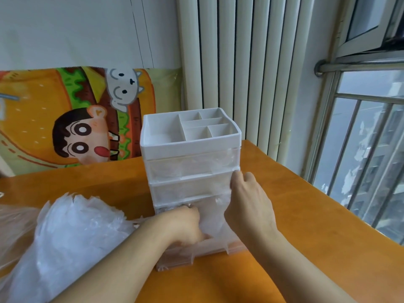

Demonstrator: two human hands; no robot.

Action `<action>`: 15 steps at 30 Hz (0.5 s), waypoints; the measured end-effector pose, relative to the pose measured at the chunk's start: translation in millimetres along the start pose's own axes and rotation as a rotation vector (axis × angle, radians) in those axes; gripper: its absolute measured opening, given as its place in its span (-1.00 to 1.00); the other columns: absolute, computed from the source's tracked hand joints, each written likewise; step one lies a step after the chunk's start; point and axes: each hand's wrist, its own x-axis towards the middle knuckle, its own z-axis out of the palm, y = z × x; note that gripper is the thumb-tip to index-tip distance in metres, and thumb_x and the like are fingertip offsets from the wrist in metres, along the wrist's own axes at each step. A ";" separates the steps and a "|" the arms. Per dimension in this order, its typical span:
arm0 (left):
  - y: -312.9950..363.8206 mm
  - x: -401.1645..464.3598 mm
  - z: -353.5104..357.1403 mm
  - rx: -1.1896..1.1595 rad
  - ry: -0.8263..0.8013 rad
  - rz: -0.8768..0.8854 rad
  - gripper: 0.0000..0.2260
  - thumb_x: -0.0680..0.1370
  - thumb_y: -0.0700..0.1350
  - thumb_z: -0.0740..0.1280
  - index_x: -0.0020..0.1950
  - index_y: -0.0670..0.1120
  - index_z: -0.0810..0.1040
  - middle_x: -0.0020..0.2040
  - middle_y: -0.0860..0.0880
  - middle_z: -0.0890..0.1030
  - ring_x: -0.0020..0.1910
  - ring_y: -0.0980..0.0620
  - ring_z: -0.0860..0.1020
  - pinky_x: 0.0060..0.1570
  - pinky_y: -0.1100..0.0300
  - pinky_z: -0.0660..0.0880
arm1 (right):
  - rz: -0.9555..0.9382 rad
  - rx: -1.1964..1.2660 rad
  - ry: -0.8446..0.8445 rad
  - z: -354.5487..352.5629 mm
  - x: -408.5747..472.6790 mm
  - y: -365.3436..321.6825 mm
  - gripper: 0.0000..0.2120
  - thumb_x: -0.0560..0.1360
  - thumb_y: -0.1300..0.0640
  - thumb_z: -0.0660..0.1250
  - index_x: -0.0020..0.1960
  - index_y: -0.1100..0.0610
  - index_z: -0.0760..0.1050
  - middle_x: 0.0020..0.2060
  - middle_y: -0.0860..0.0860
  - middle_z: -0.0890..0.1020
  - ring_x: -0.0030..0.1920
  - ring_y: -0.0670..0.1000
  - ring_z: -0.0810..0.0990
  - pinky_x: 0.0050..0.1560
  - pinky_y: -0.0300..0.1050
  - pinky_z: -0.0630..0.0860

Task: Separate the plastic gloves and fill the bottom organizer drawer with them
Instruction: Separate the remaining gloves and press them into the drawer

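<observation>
Organizer (190,147) on orange table (306,215), radiator (240,62), window (371,149) beside

Both forearms are bare and come in from the bottom edge, pointing forward and a little toward each other. The left hand (185,224) is lower and turned palm down, the wrist bent slightly. Its fingers are curled downward and out of view, so it looks like they grip something thin, but the view is not clear enough to be sure. The right hand (247,202) is higher and shows its back to the camera. Its fingers (237,178) reach forward and upward, bent at the knuckles, and the thumb is hidden on the far side. The two hands are near but do not touch.
</observation>
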 end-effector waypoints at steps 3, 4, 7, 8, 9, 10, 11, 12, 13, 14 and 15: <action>5.8 0.2 2.8 -0.004 0.031 0.006 -0.69 0.57 0.14 0.27 0.16 -0.05 0.53 -0.13 -0.02 0.59 -0.17 -0.01 0.60 -0.13 0.04 0.60 | -0.126 0.068 -0.158 -3.4 -9.1 -10.8 -0.78 0.46 0.36 0.20 0.00 0.13 0.51 -0.07 0.00 0.59 -0.18 0.02 0.57 -0.28 -0.08 0.61; 6.3 0.7 3.3 -0.039 0.036 0.004 -0.58 0.57 0.13 0.26 0.31 -0.10 0.47 -0.06 -0.02 0.59 -0.17 0.00 0.59 -0.17 0.08 0.56 | -0.104 0.110 -0.248 -5.3 -11.9 -16.2 -0.79 0.48 0.32 0.19 -0.02 0.15 0.57 -0.09 0.03 0.63 -0.17 0.04 0.61 -0.21 -0.05 0.66; 7.6 -5.0 -0.2 -0.049 -0.001 -0.039 -0.48 0.61 0.00 0.30 0.51 -0.18 0.30 0.19 -0.10 0.52 -0.05 0.01 0.52 -0.12 0.16 0.45 | -0.065 -0.018 -0.573 -11.7 -11.5 -30.3 -0.85 0.58 0.24 0.22 -0.02 0.19 0.57 -0.01 0.13 0.62 0.02 0.11 0.60 0.06 -0.02 0.61; 7.4 -7.4 -1.6 -0.069 -0.006 -0.040 -0.46 0.61 -0.01 0.31 0.53 -0.18 0.27 0.22 -0.10 0.51 -0.02 0.00 0.52 -0.11 0.17 0.44 | -0.072 -0.103 -0.652 -12.6 -8.1 -32.3 -0.79 0.63 0.21 0.21 0.17 0.21 0.57 0.17 0.18 0.60 0.20 0.16 0.57 0.22 0.00 0.56; 6.2 -7.3 -1.8 -0.092 -0.002 -0.047 -0.44 0.60 0.00 0.32 0.53 -0.18 0.26 0.21 -0.08 0.52 -0.02 0.01 0.52 -0.11 0.17 0.46 | -0.077 -0.144 -0.704 -13.9 -5.0 -33.9 -0.69 0.66 0.17 0.19 0.35 0.21 0.50 0.34 0.21 0.54 0.35 0.20 0.51 0.35 0.03 0.51; 6.4 -9.4 -3.3 -0.108 -0.005 -0.047 -0.45 0.59 0.00 0.34 0.51 -0.17 0.29 0.15 -0.06 0.53 -0.04 0.02 0.52 -0.10 0.16 0.48 | -0.077 -0.150 -0.737 -15.2 -1.3 -34.4 -0.62 0.68 0.12 0.17 0.46 0.17 0.43 0.43 0.20 0.47 0.43 0.21 0.44 0.43 0.07 0.45; 5.9 -9.6 -4.3 -0.096 -0.014 -0.054 -0.51 0.59 -0.01 0.34 0.47 -0.15 0.35 0.09 -0.04 0.54 -0.06 0.03 0.53 -0.08 0.16 0.50 | -0.091 -0.144 -0.749 -12.6 3.0 -33.0 -0.60 0.69 0.07 0.16 0.51 0.11 0.37 0.49 0.18 0.41 0.48 0.22 0.39 0.48 0.10 0.40; 5.5 -8.3 -4.1 -0.061 -0.030 -0.062 -0.64 0.60 -0.03 0.34 0.37 -0.12 0.46 0.05 -0.04 0.57 -0.07 0.02 0.53 -0.06 0.16 0.51 | -0.100 -0.145 -0.770 -13.0 5.4 -33.8 -0.58 0.70 0.03 0.14 0.54 0.07 0.31 0.53 0.16 0.35 0.52 0.21 0.34 0.52 0.12 0.36; 5.2 -6.8 -4.2 -0.021 -0.042 -0.072 -0.75 0.62 -0.06 0.33 0.25 -0.12 0.54 0.03 -0.06 0.58 -0.06 0.00 0.54 -0.01 0.15 0.52 | -0.095 -0.158 -0.792 -9.8 8.6 -33.5 -0.53 0.70 0.02 0.15 0.58 0.05 0.24 0.56 0.16 0.30 0.55 0.21 0.30 0.54 0.12 0.33; 7.0 -7.2 -5.7 0.028 -0.057 -0.077 -0.83 0.63 -0.09 0.32 0.16 -0.11 0.59 0.03 -0.08 0.59 -0.05 -0.02 0.53 0.05 0.13 0.53 | -0.066 -0.176 -0.819 -7.1 11.5 -34.0 -0.44 0.68 0.02 0.19 0.63 0.07 0.15 0.58 0.17 0.24 0.56 0.22 0.28 0.54 0.13 0.34; 9.6 -8.7 -8.0 0.073 -0.063 -0.089 -0.85 0.63 -0.10 0.32 0.14 -0.12 0.61 0.03 -0.09 0.58 -0.04 -0.04 0.53 0.10 0.10 0.54 | -0.027 -0.195 -0.838 -3.9 14.3 -34.5 -0.32 0.64 0.02 0.25 0.67 0.09 0.05 0.60 0.17 0.19 0.56 0.22 0.29 0.53 0.14 0.37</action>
